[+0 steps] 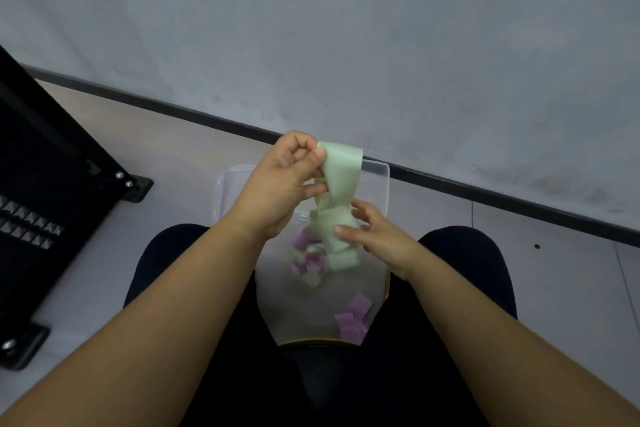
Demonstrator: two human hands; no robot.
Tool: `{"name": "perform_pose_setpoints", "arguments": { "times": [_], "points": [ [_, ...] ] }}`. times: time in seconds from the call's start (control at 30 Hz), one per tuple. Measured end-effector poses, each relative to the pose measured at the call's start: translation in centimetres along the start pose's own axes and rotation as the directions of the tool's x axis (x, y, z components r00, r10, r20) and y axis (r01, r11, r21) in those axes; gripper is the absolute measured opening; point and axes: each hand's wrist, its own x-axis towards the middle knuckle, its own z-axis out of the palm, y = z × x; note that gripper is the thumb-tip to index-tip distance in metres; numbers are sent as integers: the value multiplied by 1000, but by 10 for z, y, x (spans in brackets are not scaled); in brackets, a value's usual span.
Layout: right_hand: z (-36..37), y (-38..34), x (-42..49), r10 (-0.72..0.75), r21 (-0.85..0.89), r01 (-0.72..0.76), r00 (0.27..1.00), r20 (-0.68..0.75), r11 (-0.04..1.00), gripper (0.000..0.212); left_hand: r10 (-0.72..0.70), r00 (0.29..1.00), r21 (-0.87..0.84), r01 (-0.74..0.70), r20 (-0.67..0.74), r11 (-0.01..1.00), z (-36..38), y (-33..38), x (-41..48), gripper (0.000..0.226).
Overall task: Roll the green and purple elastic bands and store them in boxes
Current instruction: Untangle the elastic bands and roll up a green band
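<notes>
A pale green elastic band (341,180) hangs twisted above a clear plastic box (377,172) that sits between my knees. My left hand (284,184) pinches the band's upper end between thumb and fingers. My right hand (374,234) is lower down and pinches the band's lower part with thumb and fingertips. The band's tail droops into the box. Inside the box lie several purple bands (353,321) and a jumble of purple and green pieces (310,262).
A black metal frame (52,163) with bolted feet stands on the floor at the left. A grey wall with a dark skirting strip (485,192) runs behind the box. My dark-clothed knees (464,263) flank the box.
</notes>
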Motion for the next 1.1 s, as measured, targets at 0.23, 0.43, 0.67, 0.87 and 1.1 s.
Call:
{"name": "perform_pose_setpoints", "arguments": {
  "times": [0.23,0.43,0.67,0.87,1.1],
  "points": [
    [16,7,10,-100,-123,84,986,-131,989,31,58,995,-35,-61,-75,998,2,8,8,19],
    [14,-14,4,-245,-129,223,950,-192,966,13,-47,973,19,53,-225,998,-33,-12,14,19],
    [13,-42,3,-223,37,239,943,-245,970,15,-393,918,335,387,-51,859,-36,-61,-7,25],
    [-6,-42,13,-182,14,198,926,-331,980,14,-267,963,296,262,-24,919,-31,-80,-4,10],
    [-44,-25,20,68,-335,-56,997,23,940,16,-280,939,-35,279,-200,960,-44,-80,16,16]
  ]
}}
